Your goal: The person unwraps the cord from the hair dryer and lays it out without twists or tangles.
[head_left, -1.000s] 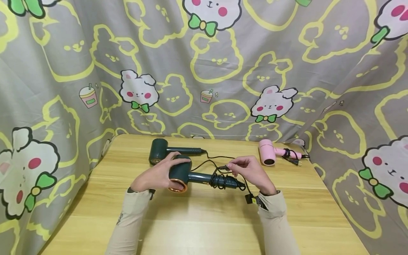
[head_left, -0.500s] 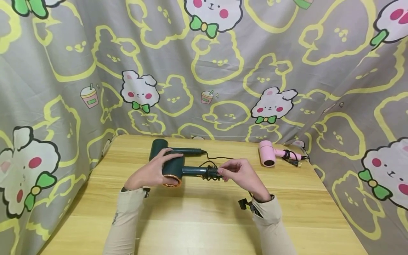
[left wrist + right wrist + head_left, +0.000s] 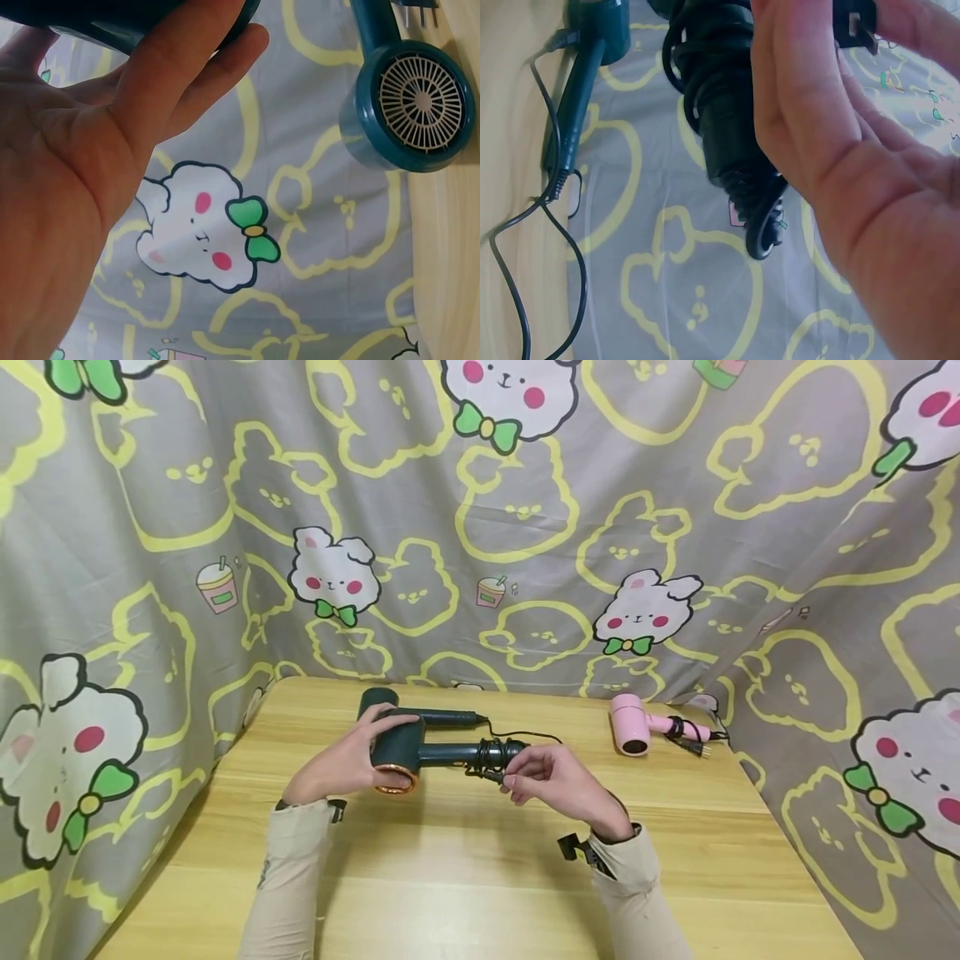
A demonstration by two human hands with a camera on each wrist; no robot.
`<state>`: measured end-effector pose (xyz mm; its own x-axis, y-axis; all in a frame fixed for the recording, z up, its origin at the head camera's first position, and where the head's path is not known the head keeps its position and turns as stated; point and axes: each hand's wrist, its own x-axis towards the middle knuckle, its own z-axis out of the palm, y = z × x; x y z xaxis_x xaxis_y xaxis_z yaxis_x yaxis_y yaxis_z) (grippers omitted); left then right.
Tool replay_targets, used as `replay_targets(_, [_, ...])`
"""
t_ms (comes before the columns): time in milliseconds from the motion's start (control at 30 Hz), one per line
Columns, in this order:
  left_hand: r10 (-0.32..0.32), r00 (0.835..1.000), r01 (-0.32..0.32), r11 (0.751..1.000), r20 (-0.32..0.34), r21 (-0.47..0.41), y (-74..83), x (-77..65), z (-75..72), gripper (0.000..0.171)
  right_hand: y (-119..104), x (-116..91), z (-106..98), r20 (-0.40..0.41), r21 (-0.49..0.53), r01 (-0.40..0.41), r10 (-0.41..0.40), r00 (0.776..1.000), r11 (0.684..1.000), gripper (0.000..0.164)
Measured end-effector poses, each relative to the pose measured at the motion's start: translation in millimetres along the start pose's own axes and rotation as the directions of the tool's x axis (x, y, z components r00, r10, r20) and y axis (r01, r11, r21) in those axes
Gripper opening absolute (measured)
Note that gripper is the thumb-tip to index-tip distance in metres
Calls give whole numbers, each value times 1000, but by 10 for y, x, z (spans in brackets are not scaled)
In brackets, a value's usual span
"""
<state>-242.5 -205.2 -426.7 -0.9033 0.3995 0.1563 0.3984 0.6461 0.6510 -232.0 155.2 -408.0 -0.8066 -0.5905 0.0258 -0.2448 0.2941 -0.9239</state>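
My left hand (image 3: 337,766) grips the barrel of a dark green hair dryer (image 3: 397,743) with a copper-coloured ring, fingers over the top and thumb near the ring. The dryer is held up off the table, its handle pointing right. A black cord (image 3: 694,56) is wound round that handle in several loops. At the handle's end my right hand (image 3: 555,785) pinches the cord's black plug (image 3: 855,22) between thumb and fingers. Behind lies a second dark green hair dryer (image 3: 442,717), partly hidden by the held one; its round grille shows in the left wrist view.
A pink hair dryer (image 3: 630,727) with its cord wrapped round the handle lies at the back right of the wooden table (image 3: 480,893). The second green dryer's loose cord (image 3: 581,274) trails over the tabletop. A patterned curtain (image 3: 420,527) surrounds the back and sides.
The held dryer has shifted left and slightly back with my left hand. My right hand has moved left with the plug, from behind the handle to its near side.
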Motion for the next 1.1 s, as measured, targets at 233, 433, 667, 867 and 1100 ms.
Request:
replay_targets(233, [-9, 1000, 9, 1000, 9, -10, 26, -4, -21, 95, 62, 7, 4, 125, -22, -37, 40, 991, 999, 18])
replay_targets(433, [-9, 1000, 9, 1000, 6, -6, 33, -5, -37, 95, 116, 26, 30, 203, -72, -33, 47, 978, 997, 24])
replay_targets(667, [-3, 1000, 3, 1000, -4, -16, 21, -10, -57, 95, 164, 61, 41, 250, -144, -41, 77, 965, 989, 29])
replay_targets(867, [20, 999, -20, 1000, -25, -17, -10, -42, -102, 94, 242, 84, 53, 291, -171, -23, 73, 954, 985, 31])
replay_targets(1100, [51, 998, -51, 999, -20, 0, 16, -59, -121, 94, 371, 112, 48, 326, -240, -34, 114, 938, 970, 31])
